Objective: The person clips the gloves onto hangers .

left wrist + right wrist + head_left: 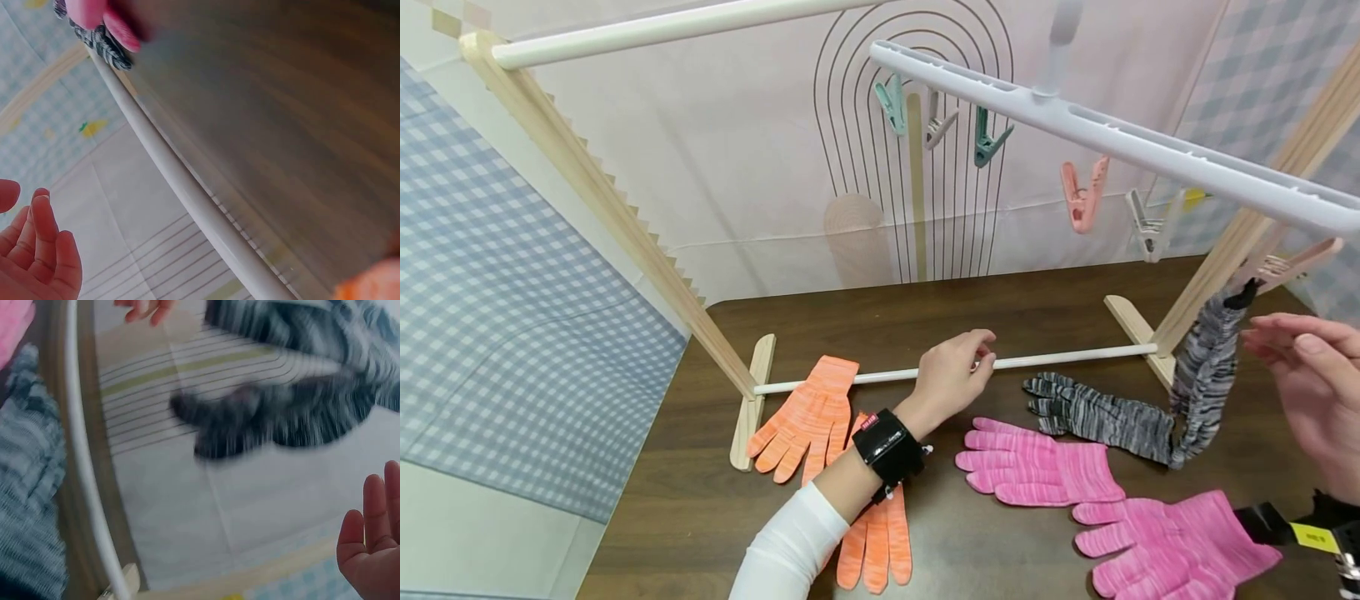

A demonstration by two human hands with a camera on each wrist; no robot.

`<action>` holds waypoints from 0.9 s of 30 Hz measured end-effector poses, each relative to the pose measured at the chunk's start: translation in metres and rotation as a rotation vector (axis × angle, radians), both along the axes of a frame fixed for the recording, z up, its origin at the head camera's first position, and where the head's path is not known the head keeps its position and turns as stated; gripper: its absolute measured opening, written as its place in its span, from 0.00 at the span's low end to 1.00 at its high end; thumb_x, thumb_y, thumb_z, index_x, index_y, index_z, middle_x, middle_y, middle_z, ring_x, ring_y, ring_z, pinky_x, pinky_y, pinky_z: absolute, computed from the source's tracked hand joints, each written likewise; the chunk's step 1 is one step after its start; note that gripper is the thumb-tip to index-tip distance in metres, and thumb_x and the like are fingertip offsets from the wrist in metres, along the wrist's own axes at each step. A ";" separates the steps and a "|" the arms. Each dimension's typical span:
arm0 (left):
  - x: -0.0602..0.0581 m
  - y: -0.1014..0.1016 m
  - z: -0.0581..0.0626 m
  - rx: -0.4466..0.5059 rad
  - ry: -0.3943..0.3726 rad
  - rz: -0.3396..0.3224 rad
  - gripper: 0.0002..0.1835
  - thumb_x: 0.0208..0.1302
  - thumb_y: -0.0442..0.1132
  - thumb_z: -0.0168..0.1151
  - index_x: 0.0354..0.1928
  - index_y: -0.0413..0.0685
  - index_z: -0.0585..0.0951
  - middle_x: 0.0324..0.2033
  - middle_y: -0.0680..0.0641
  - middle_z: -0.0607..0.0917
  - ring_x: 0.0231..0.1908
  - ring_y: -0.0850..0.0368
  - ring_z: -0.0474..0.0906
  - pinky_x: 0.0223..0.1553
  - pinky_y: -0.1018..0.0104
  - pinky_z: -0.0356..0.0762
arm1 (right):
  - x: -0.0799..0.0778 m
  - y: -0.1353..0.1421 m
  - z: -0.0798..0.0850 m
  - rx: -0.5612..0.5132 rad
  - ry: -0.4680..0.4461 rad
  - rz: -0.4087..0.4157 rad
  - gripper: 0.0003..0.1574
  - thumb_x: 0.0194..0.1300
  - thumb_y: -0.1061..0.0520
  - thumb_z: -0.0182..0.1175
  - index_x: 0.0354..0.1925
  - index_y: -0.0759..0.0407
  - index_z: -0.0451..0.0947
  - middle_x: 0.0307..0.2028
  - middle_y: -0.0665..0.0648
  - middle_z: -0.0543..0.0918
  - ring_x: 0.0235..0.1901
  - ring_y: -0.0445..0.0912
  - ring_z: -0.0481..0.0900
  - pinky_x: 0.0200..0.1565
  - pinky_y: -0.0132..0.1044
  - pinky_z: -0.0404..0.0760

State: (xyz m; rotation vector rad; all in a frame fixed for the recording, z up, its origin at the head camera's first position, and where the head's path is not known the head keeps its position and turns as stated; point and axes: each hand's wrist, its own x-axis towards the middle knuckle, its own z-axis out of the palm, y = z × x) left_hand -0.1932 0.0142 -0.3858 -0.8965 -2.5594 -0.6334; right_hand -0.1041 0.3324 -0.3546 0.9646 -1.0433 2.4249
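In the head view my right hand, fingers loosely extended, is beside a black-and-grey knit glove. That glove hangs from a pale pink clothespin at the right end of a white hanger. A second black-and-grey glove lies on the table below. Blurred, the hanging glove also shows in the right wrist view. My left hand hovers near the rack's low white bar, fingers loosely bent, holding nothing. The right palm looks bare in the right wrist view.
Two pink gloves lie at the front right, two orange gloves under and beside my left forearm. Green, white and pink clothespins hang along the hanger. Wooden rack posts stand at both sides of the brown table.
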 end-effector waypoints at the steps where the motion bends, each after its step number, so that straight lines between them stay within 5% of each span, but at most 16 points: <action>1: -0.001 -0.002 0.000 -0.001 -0.002 0.005 0.12 0.61 0.43 0.52 0.46 0.52 0.76 0.31 0.58 0.82 0.26 0.68 0.76 0.23 0.80 0.66 | 0.000 0.001 -0.002 0.010 -0.008 -0.021 0.20 0.63 0.76 0.28 0.48 0.85 0.63 0.46 0.73 0.76 0.46 0.57 0.76 0.50 0.38 0.70; 6: -0.003 -0.011 -0.001 -0.021 0.004 0.044 0.12 0.61 0.44 0.52 0.45 0.53 0.76 0.31 0.58 0.82 0.25 0.69 0.74 0.23 0.77 0.68 | 0.004 0.004 -0.014 0.082 -0.066 -0.197 0.21 0.62 0.78 0.28 0.47 0.84 0.65 0.43 0.69 0.78 0.43 0.53 0.78 0.48 0.35 0.71; 17: -0.009 -0.029 -0.002 -0.012 0.019 0.092 0.11 0.60 0.44 0.53 0.43 0.53 0.77 0.30 0.58 0.83 0.26 0.69 0.77 0.24 0.75 0.70 | 0.008 0.010 -0.025 0.132 -0.124 -0.340 0.19 0.61 0.78 0.33 0.45 0.82 0.68 0.40 0.64 0.81 0.41 0.49 0.79 0.45 0.30 0.72; 22: -0.010 -0.032 0.001 -0.012 0.002 0.092 0.11 0.60 0.43 0.53 0.44 0.52 0.77 0.31 0.57 0.83 0.26 0.68 0.76 0.24 0.75 0.69 | 0.007 0.017 -0.028 0.139 -0.125 -0.323 0.20 0.61 0.78 0.32 0.45 0.82 0.68 0.40 0.64 0.81 0.40 0.49 0.80 0.45 0.29 0.71; 27: -0.012 -0.030 0.006 -0.020 -0.028 0.078 0.11 0.60 0.43 0.52 0.44 0.52 0.76 0.32 0.57 0.83 0.27 0.68 0.75 0.25 0.75 0.69 | 0.001 0.034 -0.037 0.206 -0.165 -0.440 0.15 0.61 0.75 0.40 0.44 0.82 0.69 0.39 0.61 0.82 0.38 0.46 0.80 0.43 0.28 0.71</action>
